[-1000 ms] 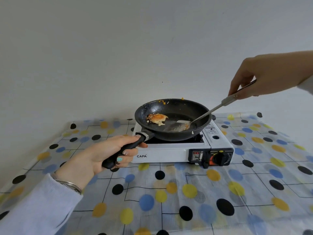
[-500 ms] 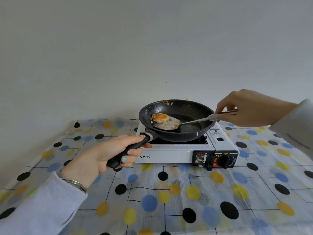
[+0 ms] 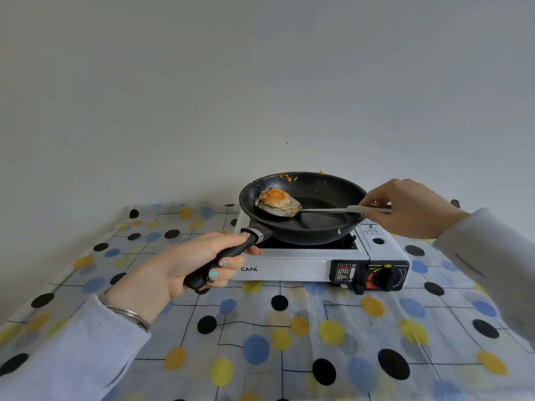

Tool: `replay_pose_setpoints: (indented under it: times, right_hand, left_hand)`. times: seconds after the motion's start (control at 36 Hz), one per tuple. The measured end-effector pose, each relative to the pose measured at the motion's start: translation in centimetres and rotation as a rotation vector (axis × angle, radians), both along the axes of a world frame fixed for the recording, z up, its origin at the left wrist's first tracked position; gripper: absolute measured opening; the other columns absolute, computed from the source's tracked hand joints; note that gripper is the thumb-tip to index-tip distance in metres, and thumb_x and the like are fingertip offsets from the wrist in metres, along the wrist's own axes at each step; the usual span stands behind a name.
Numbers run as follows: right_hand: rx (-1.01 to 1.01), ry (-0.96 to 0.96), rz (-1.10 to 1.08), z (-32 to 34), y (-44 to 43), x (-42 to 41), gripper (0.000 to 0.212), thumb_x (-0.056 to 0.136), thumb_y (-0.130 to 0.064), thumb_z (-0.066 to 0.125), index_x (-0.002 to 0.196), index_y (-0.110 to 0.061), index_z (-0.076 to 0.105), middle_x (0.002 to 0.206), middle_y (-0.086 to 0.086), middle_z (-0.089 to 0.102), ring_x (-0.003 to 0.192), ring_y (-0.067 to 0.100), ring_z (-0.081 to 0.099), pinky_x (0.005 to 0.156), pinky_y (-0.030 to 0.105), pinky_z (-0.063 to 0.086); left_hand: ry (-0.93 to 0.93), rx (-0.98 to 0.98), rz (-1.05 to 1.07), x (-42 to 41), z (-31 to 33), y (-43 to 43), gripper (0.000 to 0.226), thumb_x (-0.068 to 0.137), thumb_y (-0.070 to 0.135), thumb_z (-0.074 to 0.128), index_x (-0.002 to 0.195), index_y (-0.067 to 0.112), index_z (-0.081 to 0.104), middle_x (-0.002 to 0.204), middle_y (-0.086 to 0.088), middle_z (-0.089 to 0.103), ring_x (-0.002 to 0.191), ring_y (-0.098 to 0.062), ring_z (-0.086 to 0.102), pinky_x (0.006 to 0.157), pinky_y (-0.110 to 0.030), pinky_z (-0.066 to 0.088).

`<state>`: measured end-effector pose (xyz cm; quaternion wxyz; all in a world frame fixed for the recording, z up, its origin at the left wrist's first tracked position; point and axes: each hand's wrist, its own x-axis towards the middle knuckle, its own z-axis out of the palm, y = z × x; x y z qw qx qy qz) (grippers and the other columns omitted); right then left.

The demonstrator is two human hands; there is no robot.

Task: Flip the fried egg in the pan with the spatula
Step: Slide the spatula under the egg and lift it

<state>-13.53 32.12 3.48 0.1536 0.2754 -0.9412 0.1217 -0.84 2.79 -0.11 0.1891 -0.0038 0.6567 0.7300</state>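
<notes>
Table [image 3: 289,357]: covered with a cloth printed in black, blue and yellow dots and thin black lines; pale wall behind.

Stove [image 3: 295,269]: white portable gas burner, brand mark "CAPA" on its front panel, black control knob [image 3: 386,277] with red markings at the right end of that panel.

Pan [image 3: 312,227]: black, sits on the stove's burner, tilted so its far left wall stands higher. Handle [image 3: 223,261] points down-left toward the person. Small orange crumbs stuck on the far rim.

Left hand [image 3: 185,264]: wrapped closed around the pan handle, thumb on top near the metal collar; painted nails showing, thin bangles at the wrist, pale sleeve below.

Right hand [image 3: 411,209]: at the pan's right rim, fingers pinched closed on the end of the spatula's metal handle.

Spatula [image 3: 324,210]: shaft runs nearly level leftward across the pan; blade is at the left side of the pan, raised off the pan floor.

Fried egg [image 3: 273,198]: lies on the spatula blade, close to the pan's left wall; browned orange top, pale ragged edges. Whether its left edge touches the wall cannot be told.
</notes>
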Motion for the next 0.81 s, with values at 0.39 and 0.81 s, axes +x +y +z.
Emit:
replay_pose_setpoints:
  times: [0.39, 0.81]
  right_hand:
    - [-0.055, 0.042, -0.039, -0.9, 0.4, 0.4, 0.019, 0.089, -0.035, 0.059, 0.093, -0.025, 0.074, 0.074, -0.001, 0.073, 0.059, 0.015, 0.057, 0.053, 0.027, 0.042]
    - [-0.223, -0.481, 0.081, 1.3, 3.8, 1.8, 0.020, 0.089, -0.016, 0.061, 0.078, -0.002, 0.071, 0.045, -0.003, 0.052, 0.038, 0.006, 0.046, 0.033, 0.015, 0.034]
  left_hand:
    - [0.009, 0.005, -0.009, 0.0, -0.2, -0.2, 0.033, 0.097, 0.026, 0.037, 0.103, -0.001, 0.055, 0.046, 0.003, 0.035, 0.029, -0.004, 0.033, 0.031, -0.016, 0.028]
    - [-0.011, 0.003, 0.002, -0.1, 0.0, -0.1, 0.033, 0.097, 0.027, 0.038, 0.104, 0.000, 0.055, 0.045, 0.004, 0.034, 0.028, -0.004, 0.033, 0.029, -0.016, 0.029]
